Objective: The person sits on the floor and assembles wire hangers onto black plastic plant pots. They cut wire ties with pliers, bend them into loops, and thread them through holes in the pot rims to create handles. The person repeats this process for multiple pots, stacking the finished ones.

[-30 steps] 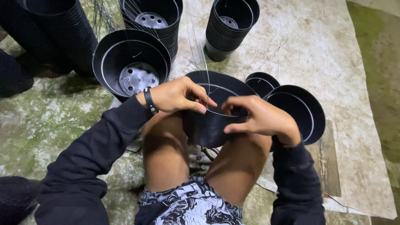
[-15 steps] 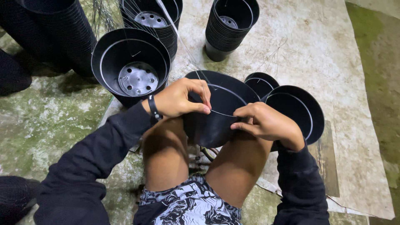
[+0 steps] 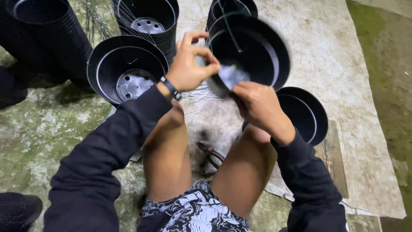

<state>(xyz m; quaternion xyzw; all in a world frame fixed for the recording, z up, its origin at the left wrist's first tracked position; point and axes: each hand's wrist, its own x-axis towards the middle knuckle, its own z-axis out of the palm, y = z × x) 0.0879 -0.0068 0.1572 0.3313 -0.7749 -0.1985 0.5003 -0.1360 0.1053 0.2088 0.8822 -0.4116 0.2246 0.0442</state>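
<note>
Black plastic pot (image 3: 253,51), round, motion-blurred, apparently tilted toward the camera.

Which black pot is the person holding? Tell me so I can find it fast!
Find the pale mat on the mossy ground. Above the knees, the left hand and right hand lift one black pot. It alone is off the ground, tilted and blurry, while the other pots sit still.

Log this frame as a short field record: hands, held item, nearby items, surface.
left hand: pinching the rim of the black pot, wristband on wrist
right hand: gripping the pot's lower edge
black pot: lifted, tilted, blurred
nearby pots: open pot with a holed base at left; pot stacks behind; another pot at right
pliers: on the ground between the knees
wires: thin bundle under the hands
surface: worn sheet over mossy ground
</note>
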